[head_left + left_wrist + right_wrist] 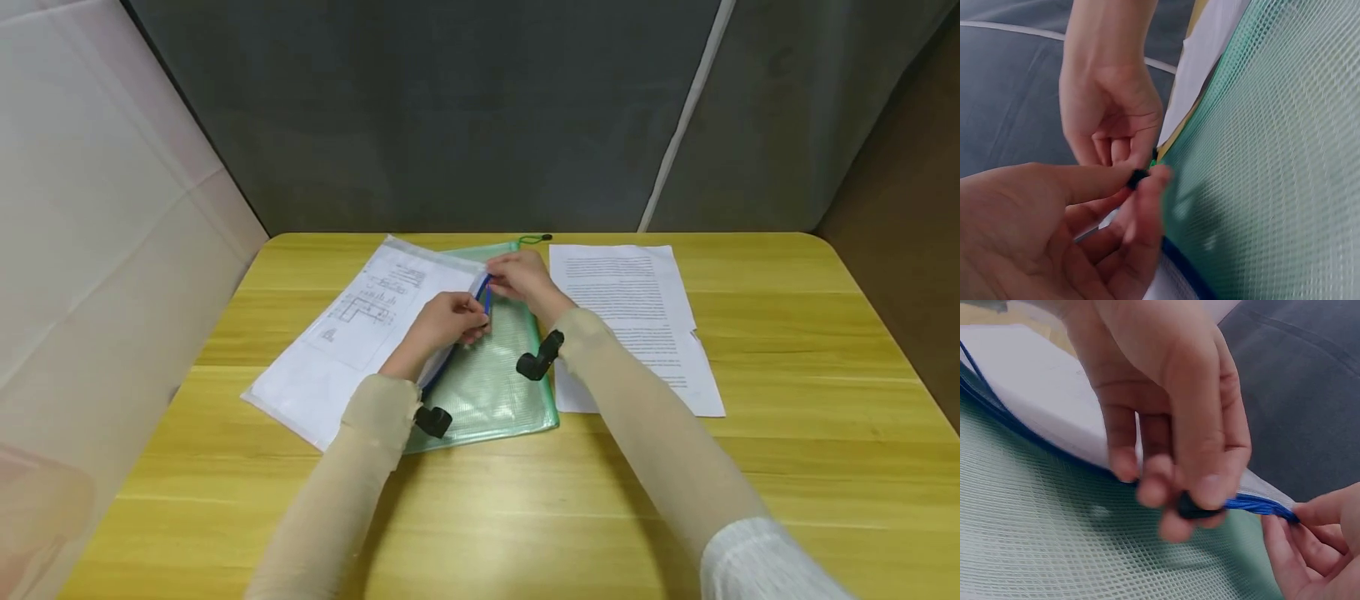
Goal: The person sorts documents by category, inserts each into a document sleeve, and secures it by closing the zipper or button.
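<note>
A clear zip document pouch (300, 392) holding white paper with a printed drawing lies tilted at the left, its right edge lined with a blue zipper (439, 377). My left hand (447, 321) pinches the black end (1137, 179) of a blue pull cord (1241, 504) between thumb and finger. Farther up that edge, my right hand (521, 277) pinches the blue zipper's end near the pouch's corner. Between the hands the cord is stretched. Partly beneath the pouch lies a green mesh zip pouch (498, 383).
Right of the pouches is a printed sheet (622, 308) with a small tear at its right edge. A green cord with a black end (546, 237) sticks out at the green pouch's top corner. Behind the wooden table (787, 350) hangs a dark grey curtain (450, 117).
</note>
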Demonstrator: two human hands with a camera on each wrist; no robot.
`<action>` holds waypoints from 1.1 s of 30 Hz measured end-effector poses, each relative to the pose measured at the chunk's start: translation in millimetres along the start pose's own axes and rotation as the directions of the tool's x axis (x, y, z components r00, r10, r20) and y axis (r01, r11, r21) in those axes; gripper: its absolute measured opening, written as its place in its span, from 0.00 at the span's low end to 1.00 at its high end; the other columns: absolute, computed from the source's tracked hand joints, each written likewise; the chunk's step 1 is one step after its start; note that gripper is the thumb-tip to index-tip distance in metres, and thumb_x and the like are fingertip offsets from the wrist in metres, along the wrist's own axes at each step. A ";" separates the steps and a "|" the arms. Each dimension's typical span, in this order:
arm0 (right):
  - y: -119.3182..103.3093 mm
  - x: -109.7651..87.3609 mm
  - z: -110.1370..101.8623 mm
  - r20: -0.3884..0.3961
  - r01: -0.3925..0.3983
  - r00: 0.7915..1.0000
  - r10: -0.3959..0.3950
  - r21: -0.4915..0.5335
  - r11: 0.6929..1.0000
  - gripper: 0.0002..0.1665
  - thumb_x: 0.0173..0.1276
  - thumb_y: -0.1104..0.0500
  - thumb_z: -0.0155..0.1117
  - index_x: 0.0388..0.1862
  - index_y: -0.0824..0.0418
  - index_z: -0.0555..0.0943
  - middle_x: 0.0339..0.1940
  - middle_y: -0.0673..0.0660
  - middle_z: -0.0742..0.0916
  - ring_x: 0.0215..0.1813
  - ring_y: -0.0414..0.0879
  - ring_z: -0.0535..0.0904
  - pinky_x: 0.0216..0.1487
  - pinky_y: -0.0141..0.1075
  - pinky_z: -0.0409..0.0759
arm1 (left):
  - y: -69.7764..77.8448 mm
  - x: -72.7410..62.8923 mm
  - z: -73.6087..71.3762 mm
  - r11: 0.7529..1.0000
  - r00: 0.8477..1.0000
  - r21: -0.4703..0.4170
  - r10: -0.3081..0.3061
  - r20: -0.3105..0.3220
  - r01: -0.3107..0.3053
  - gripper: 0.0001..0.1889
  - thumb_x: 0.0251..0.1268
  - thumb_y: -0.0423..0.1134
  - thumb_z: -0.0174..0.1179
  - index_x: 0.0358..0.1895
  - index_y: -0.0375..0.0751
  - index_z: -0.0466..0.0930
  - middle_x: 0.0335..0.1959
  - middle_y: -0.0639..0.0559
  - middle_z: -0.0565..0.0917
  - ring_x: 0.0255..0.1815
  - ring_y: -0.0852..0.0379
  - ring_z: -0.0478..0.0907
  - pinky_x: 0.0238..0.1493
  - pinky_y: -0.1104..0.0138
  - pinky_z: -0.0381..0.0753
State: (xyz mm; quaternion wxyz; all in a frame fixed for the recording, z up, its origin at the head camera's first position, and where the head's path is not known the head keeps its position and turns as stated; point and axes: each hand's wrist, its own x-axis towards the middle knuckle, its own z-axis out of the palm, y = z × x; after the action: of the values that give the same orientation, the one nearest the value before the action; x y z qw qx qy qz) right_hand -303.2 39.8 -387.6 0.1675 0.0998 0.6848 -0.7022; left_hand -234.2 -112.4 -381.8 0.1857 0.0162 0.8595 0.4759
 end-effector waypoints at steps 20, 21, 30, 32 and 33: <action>4.8 0.9 -8.2 0.051 0.087 0.994 -0.094 0.118 0.989 0.18 0.71 0.66 0.62 0.59 0.66 0.82 0.45 0.57 0.85 0.34 0.37 0.85 0.48 0.31 0.85 | -16.1 -5.2 -24.9 0.984 0.999 0.175 0.035 -0.039 -0.027 0.12 0.77 0.42 0.52 0.49 0.37 0.78 0.38 0.47 0.86 0.34 0.59 0.79 0.36 0.70 0.80; 5.3 0.5 -8.1 0.050 0.090 0.994 -0.096 0.117 0.989 0.18 0.71 0.66 0.62 0.59 0.66 0.81 0.45 0.56 0.85 0.34 0.36 0.85 0.47 0.31 0.85 | -16.3 -5.5 -25.2 0.984 0.998 0.176 0.041 -0.048 -0.032 0.11 0.76 0.42 0.53 0.49 0.38 0.78 0.39 0.46 0.86 0.34 0.59 0.80 0.37 0.70 0.80; 4.8 1.1 -6.7 0.033 0.087 0.995 -0.094 0.169 0.982 0.18 0.70 0.68 0.63 0.58 0.68 0.81 0.40 0.54 0.84 0.31 0.36 0.84 0.40 0.27 0.85 | -17.8 -8.4 -29.8 0.990 0.995 0.128 0.069 -0.068 -0.060 0.14 0.75 0.42 0.55 0.46 0.34 0.83 0.36 0.46 0.89 0.29 0.66 0.81 0.35 0.72 0.82; 4.3 1.3 -6.9 0.030 0.084 0.995 -0.091 0.187 0.979 0.19 0.70 0.68 0.63 0.59 0.68 0.81 0.40 0.54 0.84 0.31 0.36 0.84 0.38 0.26 0.84 | -18.7 -9.1 -31.2 0.996 0.997 0.070 0.052 -0.052 -0.048 0.15 0.76 0.42 0.55 0.49 0.32 0.83 0.37 0.45 0.89 0.29 0.66 0.82 0.36 0.70 0.84; 4.2 1.2 -7.2 0.026 0.085 0.995 -0.092 0.190 0.978 0.19 0.70 0.68 0.63 0.59 0.68 0.81 0.40 0.55 0.85 0.31 0.36 0.84 0.38 0.26 0.84 | -19.1 -9.6 -31.8 0.998 0.998 0.044 0.043 -0.045 -0.041 0.15 0.76 0.41 0.55 0.50 0.32 0.83 0.37 0.44 0.89 0.30 0.66 0.82 0.37 0.70 0.84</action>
State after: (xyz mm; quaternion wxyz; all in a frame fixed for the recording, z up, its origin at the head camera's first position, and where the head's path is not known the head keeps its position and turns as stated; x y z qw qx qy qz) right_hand -303.4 46.7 -392.2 0.1376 0.0726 0.6158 -0.7724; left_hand -233.1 -150.6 -379.5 0.1555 0.0273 0.8732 0.4612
